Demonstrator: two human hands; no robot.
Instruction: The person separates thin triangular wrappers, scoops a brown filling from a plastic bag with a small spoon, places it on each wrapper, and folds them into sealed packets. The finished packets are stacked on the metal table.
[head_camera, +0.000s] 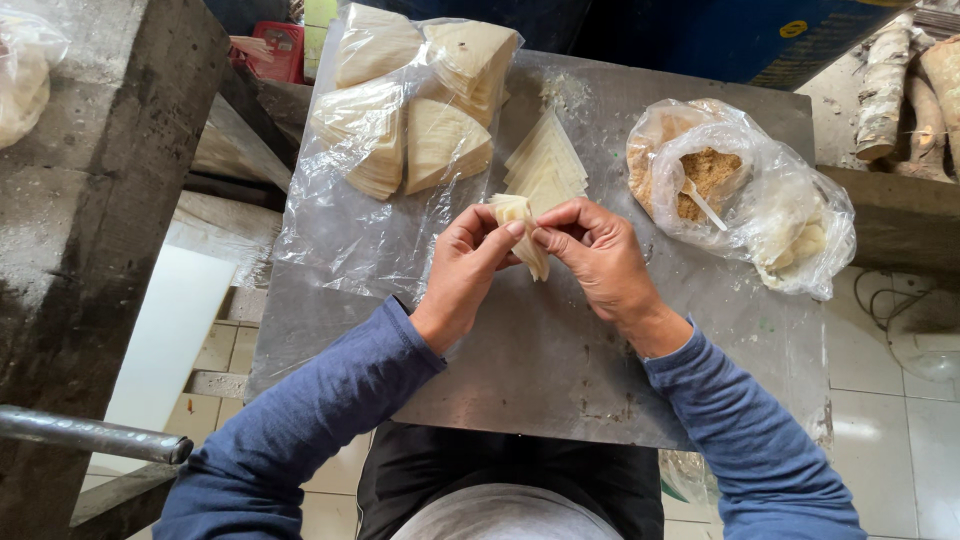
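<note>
Metal table (560, 370): both hands (530, 262) pinch pastry sheet (518, 222).

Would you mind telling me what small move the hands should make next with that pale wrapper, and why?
Probably the right hand should reach for the white spoon in the open bag of brown filling. Both hands pinch a pale wrapper folded into a narrow cone above the metal table, no filling shows in it, and the left hand could likely hold it alone.
</note>
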